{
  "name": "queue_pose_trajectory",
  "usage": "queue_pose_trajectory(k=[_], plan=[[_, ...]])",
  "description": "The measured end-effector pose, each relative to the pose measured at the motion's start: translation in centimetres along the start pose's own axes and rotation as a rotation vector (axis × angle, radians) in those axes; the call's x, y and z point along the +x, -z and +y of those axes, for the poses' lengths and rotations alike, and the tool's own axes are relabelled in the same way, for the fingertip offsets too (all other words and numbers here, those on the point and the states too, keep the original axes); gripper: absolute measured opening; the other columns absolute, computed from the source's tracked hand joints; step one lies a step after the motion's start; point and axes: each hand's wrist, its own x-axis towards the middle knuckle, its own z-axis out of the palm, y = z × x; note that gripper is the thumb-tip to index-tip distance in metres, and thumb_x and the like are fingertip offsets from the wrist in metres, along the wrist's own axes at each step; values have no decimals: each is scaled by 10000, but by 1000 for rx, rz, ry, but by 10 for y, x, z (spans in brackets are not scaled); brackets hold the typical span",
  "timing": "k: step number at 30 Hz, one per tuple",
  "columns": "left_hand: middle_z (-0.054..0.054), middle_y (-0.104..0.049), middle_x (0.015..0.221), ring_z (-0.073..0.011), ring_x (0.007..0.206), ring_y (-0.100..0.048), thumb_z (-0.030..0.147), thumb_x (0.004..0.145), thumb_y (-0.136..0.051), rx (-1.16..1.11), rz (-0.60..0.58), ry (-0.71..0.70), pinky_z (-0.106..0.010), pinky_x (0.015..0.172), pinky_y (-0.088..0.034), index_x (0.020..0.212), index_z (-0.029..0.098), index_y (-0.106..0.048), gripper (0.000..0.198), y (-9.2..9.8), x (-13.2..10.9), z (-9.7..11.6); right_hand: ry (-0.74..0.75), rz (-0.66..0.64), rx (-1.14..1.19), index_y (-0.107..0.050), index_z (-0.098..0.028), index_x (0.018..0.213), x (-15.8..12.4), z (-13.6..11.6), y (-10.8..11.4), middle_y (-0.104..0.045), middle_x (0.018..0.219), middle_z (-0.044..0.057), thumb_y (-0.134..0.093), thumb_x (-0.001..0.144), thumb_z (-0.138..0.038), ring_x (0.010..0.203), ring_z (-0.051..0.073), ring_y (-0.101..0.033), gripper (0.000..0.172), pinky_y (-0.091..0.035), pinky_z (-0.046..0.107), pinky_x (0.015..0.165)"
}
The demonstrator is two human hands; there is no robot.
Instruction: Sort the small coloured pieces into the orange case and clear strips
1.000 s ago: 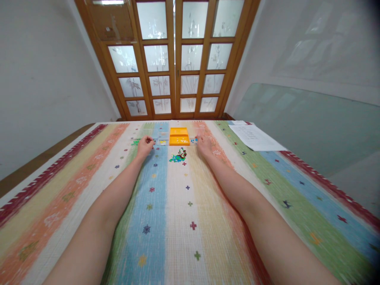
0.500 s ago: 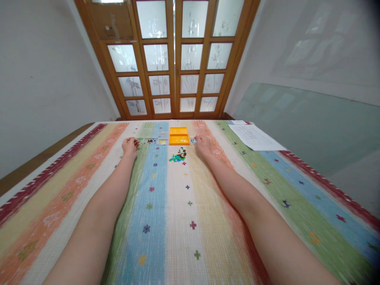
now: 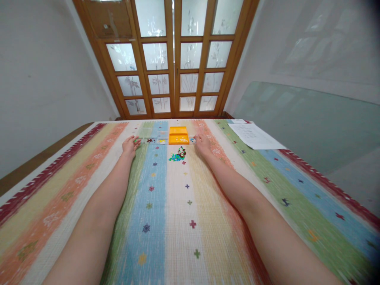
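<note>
My left hand is at the left end of a row of small clear boxes. Its fingers are loosely apart, with a bit of green showing by the fingertips. Close beside it, a clear box holds dark red pieces, and another holds yellow pieces. An orange box stands open in the middle, with pale pieces in its front half. My right hand is closed at the clear box of blue pieces; whatever its fingertips pinch is hidden. Between the hands lies a loose pile of green, blue and dark red pieces.
A striped, patterned cloth covers the table. Printed white sheets lie at the far right. Beyond the table's far edge stand wooden doors with glass panes. A pale glass panel leans on the right wall.
The fingers of my left hand have loosened from a curl and stretched a little to the right. My right hand stays by the blue pieces. The view has tilted very slightly.
</note>
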Motion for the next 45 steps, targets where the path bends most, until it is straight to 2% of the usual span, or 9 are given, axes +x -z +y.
queue_pose_trajectory(k=[5, 10, 13, 17, 20, 23, 31, 39, 45], plan=[[-99, -763, 1095, -149, 813, -759, 103, 823, -734, 82, -47, -27, -267, 759, -611, 1170, 187, -636, 370, -2, -2, -4, 4, -6, -25, -811, -170, 1008, 1, 2, -2, -778, 1102, 142, -418, 1036, -357, 1026, 273, -652, 437, -478, 366, 924], [-79, -772, 965, -143, 712, -695, 172, 836, -646, 385, -185, -237, -253, 679, -554, 1082, 170, -714, 256, -11, -10, -16, 27, -21, -90, -806, -163, 1023, 1, 1, -1, -768, 1131, 150, -434, 1049, -340, 1038, 279, -641, 413, -467, 371, 918], [-66, -770, 901, -176, 726, -677, 248, 846, -632, 634, -388, -402, -287, 704, -540, 1023, 176, -760, 230, -21, -24, -21, 101, -44, -134, -802, -174, 1033, -1, -4, 0, -762, 1168, 146, -452, 1058, -320, 1077, 276, -634, 379, -450, 371, 953], [-47, -779, 911, -205, 792, -676, 344, 873, -639, 930, -764, -592, -321, 780, -522, 1025, 200, -793, 260, -38, -54, -22, 252, -128, -177, -802, -182, 1044, -7, -17, 2, -770, 1130, 133, -481, 1065, -303, 1086, 270, -636, 344, -431, 369, 985], [-38, -763, 864, -200, 776, -655, 369, 877, -638, 1057, -1042, -614, -311, 747, -489, 923, 202, -788, 229, -51, -79, -21, 321, -186, -210, -805, -183, 1005, -13, -29, 4, -779, 1085, 129, -506, 1061, -294, 1055, 269, -641, 324, -408, 375, 997], [-33, -734, 807, -190, 736, -628, 374, 863, -659, 1110, -1180, -608, -303, 704, -454, 860, 206, -758, 196, -60, -95, -21, 329, -215, -227, -803, -182, 965, -17, -37, 7, -787, 1067, 132, -512, 1060, -297, 1021, 266, -641, 327, -397, 369, 975], [-31, -717, 793, -181, 710, -604, 358, 859, -680, 1161, -1250, -644, -298, 682, -421, 901, 204, -755, 176, -64, -101, -20, 294, -212, -217, -802, -186, 953, -18, -40, 13, -786, 1033, 123, -493, 1047, -276, 976, 257, -629, 335, -385, 351, 947], [-45, -750, 843, -191, 752, -636, 357, 906, -657, 1148, -1229, -652, -300, 726, -435, 915, 196, -773, 199, -66, -100, -25, 288, -217, -222, -785, -188, 879, -18, -39, 11, -779, 968, 111, -498, 1037, -291, 921, 248, -627, 344, -380, 338, 874], [-62, -756, 855, -207, 771, -641, 345, 911, -642, 1166, -1114, -695, -314, 734, -436, 876, 201, -765, 192, -65, -100, -28, 295, -224, -247, -784, -187, 874, -19, -40, 12, -782, 961, 111, -497, 1038, -284, 916, 247, -624, 344, -384, 334, 871]])
